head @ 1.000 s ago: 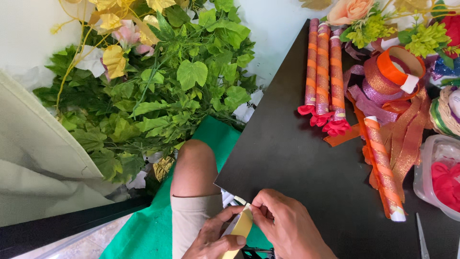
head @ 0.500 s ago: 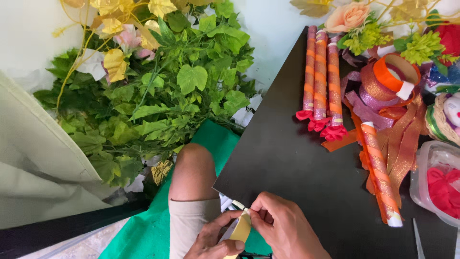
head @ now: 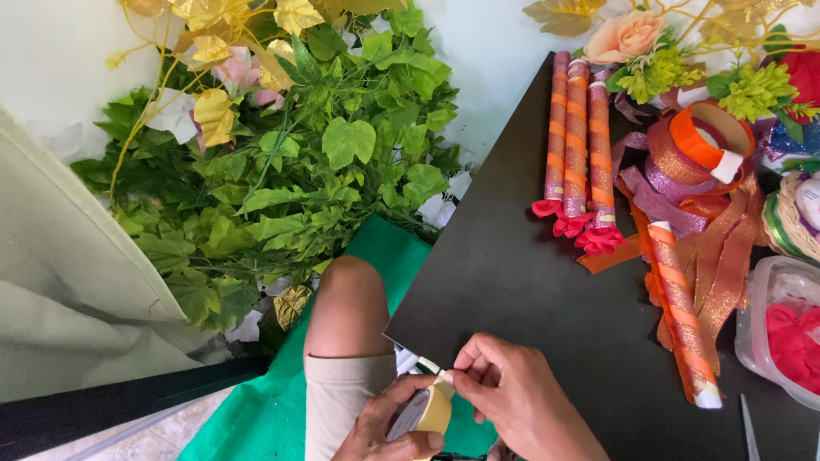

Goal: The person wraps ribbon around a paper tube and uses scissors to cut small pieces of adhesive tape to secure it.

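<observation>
- Left hand [head: 389, 423] low at the frame's bottom edge, fingers curled closed (thumb side up).
- Right hand [head: 517, 393] just beside it, fingertips [head: 461, 363] pinched together.

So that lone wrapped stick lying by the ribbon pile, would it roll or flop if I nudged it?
The ribbon-wrapped stick looks round and straight, so it would probably stay stiff and might roll on the smooth black table. It seems light. The loose ribbons touching it would likely stop it soon.
</observation>
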